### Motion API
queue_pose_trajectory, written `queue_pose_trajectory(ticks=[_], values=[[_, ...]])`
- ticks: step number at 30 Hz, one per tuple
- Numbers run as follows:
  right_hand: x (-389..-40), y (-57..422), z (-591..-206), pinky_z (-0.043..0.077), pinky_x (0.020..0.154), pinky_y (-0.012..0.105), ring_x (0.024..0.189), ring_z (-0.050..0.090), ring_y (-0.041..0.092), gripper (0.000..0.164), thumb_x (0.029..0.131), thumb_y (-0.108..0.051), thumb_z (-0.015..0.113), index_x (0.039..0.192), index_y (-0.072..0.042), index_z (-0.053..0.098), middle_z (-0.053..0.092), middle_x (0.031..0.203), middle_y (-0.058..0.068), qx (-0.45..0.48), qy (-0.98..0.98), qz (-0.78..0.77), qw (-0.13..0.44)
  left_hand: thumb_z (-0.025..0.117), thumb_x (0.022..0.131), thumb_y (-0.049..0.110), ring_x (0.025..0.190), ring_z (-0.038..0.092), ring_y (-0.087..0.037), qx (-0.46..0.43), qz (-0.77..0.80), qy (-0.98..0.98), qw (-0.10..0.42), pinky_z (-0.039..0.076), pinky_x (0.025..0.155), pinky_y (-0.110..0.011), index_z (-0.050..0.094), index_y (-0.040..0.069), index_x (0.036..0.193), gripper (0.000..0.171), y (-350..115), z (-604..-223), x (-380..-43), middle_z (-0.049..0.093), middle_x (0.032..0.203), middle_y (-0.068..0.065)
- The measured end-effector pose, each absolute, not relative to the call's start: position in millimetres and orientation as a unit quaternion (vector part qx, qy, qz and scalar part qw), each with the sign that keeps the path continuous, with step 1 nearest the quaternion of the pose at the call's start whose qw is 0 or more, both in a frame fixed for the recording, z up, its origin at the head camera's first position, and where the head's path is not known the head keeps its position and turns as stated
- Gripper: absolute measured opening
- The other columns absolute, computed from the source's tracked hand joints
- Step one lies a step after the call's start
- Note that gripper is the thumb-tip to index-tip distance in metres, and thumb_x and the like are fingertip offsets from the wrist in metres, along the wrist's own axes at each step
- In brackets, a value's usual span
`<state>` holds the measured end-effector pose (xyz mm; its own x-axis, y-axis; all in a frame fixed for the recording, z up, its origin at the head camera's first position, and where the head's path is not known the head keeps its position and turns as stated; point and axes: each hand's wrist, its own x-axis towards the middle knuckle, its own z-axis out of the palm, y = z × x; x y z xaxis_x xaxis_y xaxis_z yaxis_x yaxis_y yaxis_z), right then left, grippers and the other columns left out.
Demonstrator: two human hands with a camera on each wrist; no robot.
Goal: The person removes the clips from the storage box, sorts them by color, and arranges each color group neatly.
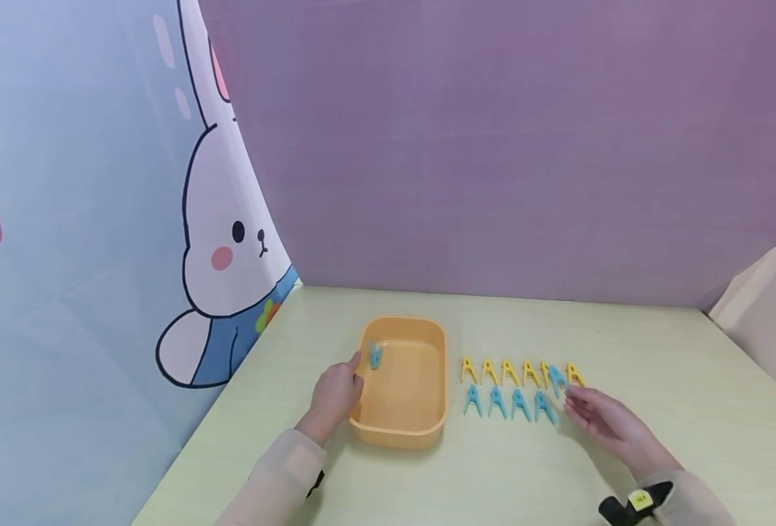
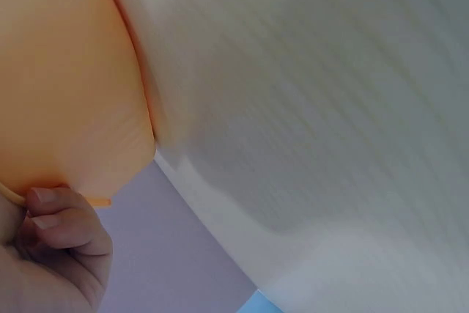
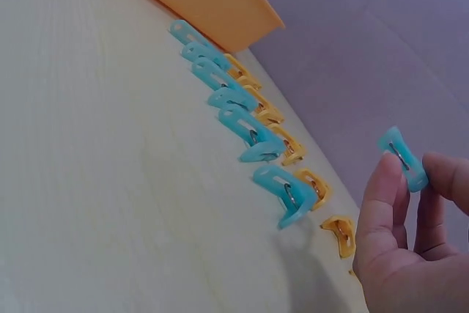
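An orange plastic basin point(image 1: 397, 439) sits on the table, and my left hand point(image 1: 335, 394) grips its left rim. In the left wrist view, curled fingers point(image 2: 69, 229) hold the basin's edge. A blue clothespin point(image 1: 375, 357) lies inside, near the far left corner. My right hand point(image 1: 611, 431) pinches another blue clothespin point(image 3: 403, 159) between thumb and fingertips, raised over the table. Several blue clothespins point(image 1: 520, 404) form a row right of the basin. Behind them runs a row of yellow clothespins point(image 1: 508, 372); in the head view the held clothespin partly covers one.
The pale wooden table point(image 1: 493, 482) meets a purple backdrop point(image 1: 493, 146) at the rear. On the left hangs a blue sheet with a cartoon rabbit point(image 1: 230, 204). A white panel point(image 1: 769, 321) borders the right side.
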<state>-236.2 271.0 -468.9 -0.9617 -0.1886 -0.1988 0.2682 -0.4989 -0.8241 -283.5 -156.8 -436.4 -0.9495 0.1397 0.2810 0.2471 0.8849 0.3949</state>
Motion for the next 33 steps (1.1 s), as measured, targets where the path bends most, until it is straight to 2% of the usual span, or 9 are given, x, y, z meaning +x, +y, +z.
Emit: queue_pose_trajectory(ticks=[5, 10, 16, 21, 28, 33], values=[[-234.0, 272.8, -473.6, 0.046, 0.082, 0.024, 0.083, 0.059, 0.013, 0.018, 0.094, -0.003, 0.047, 0.088, -0.007, 0.063, 0.06, 0.087, 0.004, 0.056, 0.483, -0.863, 0.138, 0.053, 0.082, 0.002, 0.043, 0.031, -0.01, -0.103, -0.22, -0.962, 0.128, 0.029, 0.04, -0.023, 0.05, -0.002, 0.129, 0.048, -156.9, -437.8, -283.1, 0.039, 0.054, -0.001], [-230.3, 272.8, -478.3, 0.047, 0.081, 0.026, 0.083, 0.06, 0.014, 0.004, 0.09, -0.006, 0.055, 0.092, -0.006, 0.059, 0.06, 0.089, 0.006, 0.117, 0.54, -0.824, 0.123, 0.054, 0.083, 0.003, 0.044, 0.033, -0.011, -0.094, -0.217, -0.964, 0.123, 0.031, 0.041, -0.024, 0.05, -0.001, 0.13, 0.048, -156.1, -437.4, -284.2, 0.042, 0.056, -0.001], [-230.3, 274.1, -484.0, 0.05, 0.075, 0.026, 0.078, 0.06, 0.014, 0.019, 0.089, -0.01, 0.059, 0.103, -0.001, 0.051, 0.06, 0.085, 0.007, 0.164, 0.591, -0.783, 0.109, 0.054, 0.083, 0.003, 0.044, 0.033, -0.011, -0.097, -0.211, -0.965, 0.124, 0.03, 0.042, -0.023, 0.05, -0.002, 0.129, 0.047, -155.6, -437.6, -284.4, 0.041, 0.056, -0.001], [-232.2, 275.8, -486.1, 0.05, 0.069, 0.025, 0.073, 0.059, 0.012, 0.017, 0.089, -0.011, 0.058, 0.101, 0.0, 0.052, 0.059, 0.08, 0.005, 0.172, 0.622, -0.757, 0.098, 0.053, 0.082, 0.001, 0.043, 0.03, -0.01, -0.1, -0.214, -0.963, 0.128, 0.029, 0.041, -0.023, 0.05, -0.002, 0.129, 0.047, -155.6, -438.0, -284.3, 0.038, 0.054, -0.001], [-232.5, 275.6, -487.0, 0.047, 0.057, 0.021, 0.063, 0.054, 0.01, 0.025, 0.089, -0.013, 0.058, 0.105, 0.005, 0.053, 0.058, 0.075, 0.005, 0.177, 0.689, -0.697, 0.088, 0.053, 0.082, 0.001, 0.044, 0.028, -0.01, -0.102, -0.215, -0.963, 0.129, 0.027, 0.04, -0.022, 0.051, -0.003, 0.129, 0.047, -155.7, -439.3, -284.5, 0.037, 0.053, -0.001], [-232.9, 274.3, -485.7, 0.046, 0.054, 0.021, 0.061, 0.053, 0.01, 0.029, 0.088, -0.013, 0.059, 0.106, 0.008, 0.051, 0.058, 0.072, 0.005, 0.185, 0.707, -0.676, 0.088, 0.053, 0.083, 0.002, 0.044, 0.029, -0.01, -0.099, -0.213, -0.964, 0.124, 0.028, 0.041, -0.023, 0.05, -0.002, 0.13, 0.047, -155.5, -441.2, -286.1, 0.037, 0.054, -0.001]])
